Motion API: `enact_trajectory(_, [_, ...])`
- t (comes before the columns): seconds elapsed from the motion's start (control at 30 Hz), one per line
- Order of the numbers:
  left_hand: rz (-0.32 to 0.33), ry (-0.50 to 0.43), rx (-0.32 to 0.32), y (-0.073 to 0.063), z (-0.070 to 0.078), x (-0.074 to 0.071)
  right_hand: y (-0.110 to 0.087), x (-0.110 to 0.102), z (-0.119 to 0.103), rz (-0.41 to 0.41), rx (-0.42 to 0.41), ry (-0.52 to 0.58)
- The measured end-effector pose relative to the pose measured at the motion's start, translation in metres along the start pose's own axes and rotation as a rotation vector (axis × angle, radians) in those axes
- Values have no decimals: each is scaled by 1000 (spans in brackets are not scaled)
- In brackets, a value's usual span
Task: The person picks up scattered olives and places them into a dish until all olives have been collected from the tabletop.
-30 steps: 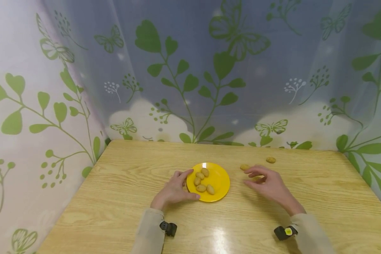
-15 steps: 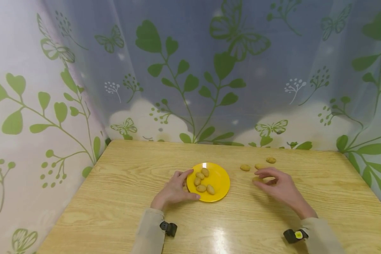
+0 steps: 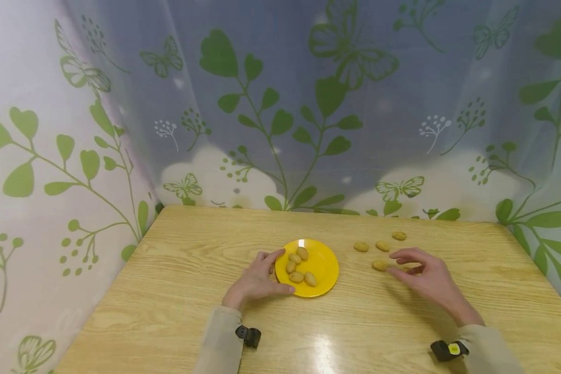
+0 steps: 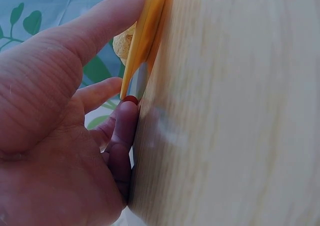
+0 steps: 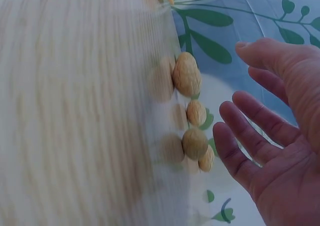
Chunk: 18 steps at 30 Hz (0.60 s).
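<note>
My left hand (image 3: 254, 280) holds the left rim of a yellow plate (image 3: 327, 265), thumb over the near edge and fingers along the far left side. On the plate's left half lie several tan, rough-shelled walnuts (image 3: 296, 277). In the left wrist view the plate (image 4: 145, 31) is edge-on, with the thumb on top and a fingertip at its underside. My right hand (image 3: 430, 278) hovers just right of a loose walnut (image 3: 380, 265), fingers loosely bent and nothing between them. The right wrist view shows that hand (image 5: 285, 136) apart from the walnuts (image 5: 187, 75).
Beyond the right hand lie more loose walnuts: one to the left (image 3: 361, 246), a middle walnut (image 3: 382, 246) and a darker-marked walnut (image 3: 399, 236) farthest back. The wooden table (image 3: 205, 234) ends at a curtain (image 3: 280, 130) printed with leaves and butterflies.
My right hand has drawn back to the right, uncovering two walnuts that it hid before. The left hand, the plate and its walnuts have stayed put.
</note>
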<state>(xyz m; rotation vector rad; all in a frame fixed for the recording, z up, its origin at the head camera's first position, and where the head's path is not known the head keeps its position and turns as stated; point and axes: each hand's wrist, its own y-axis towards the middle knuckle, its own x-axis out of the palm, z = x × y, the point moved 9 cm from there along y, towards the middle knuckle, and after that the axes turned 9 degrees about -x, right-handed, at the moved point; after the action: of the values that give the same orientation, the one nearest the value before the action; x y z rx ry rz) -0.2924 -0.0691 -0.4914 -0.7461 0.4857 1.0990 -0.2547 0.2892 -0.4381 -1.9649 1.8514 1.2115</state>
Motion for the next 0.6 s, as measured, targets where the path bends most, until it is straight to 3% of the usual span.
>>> enact_trajectory(0.6, [-7, 12, 0, -1, 0, 0, -5, -7, 28, -54, 77, -38])
